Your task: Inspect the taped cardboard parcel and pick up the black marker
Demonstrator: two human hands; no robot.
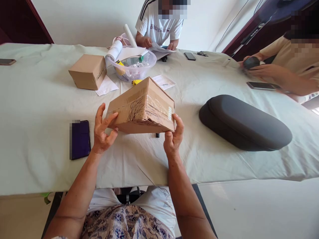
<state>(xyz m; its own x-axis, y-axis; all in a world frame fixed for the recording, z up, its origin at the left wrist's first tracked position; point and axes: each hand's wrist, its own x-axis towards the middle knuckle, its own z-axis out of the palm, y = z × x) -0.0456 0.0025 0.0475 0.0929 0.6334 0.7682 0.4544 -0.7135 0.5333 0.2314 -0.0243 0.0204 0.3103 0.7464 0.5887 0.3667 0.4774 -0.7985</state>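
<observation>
A brown cardboard box [136,106] is held tilted between my two hands, one corner toward me. Clear tape and dark pen scribbles cover that corner, and a small printed label shows on its right face. My left hand [103,131] grips the box's left end, with thumb and a finger on it and other fingers raised. On the opposite side, my right hand [174,134] pinches the lower right corner. Just under the box, a small black object [158,135] peeks out, mostly hidden. Behind the box lies something yellow [136,82], partly covered.
A second cardboard box [87,71] rests on paper near a clear plastic basin [136,71] of supplies. At right lies a large dark case [245,122]; a dark phone [80,139] is at left. Two people sit across, one with papers [159,48], one holding a dark object [251,62].
</observation>
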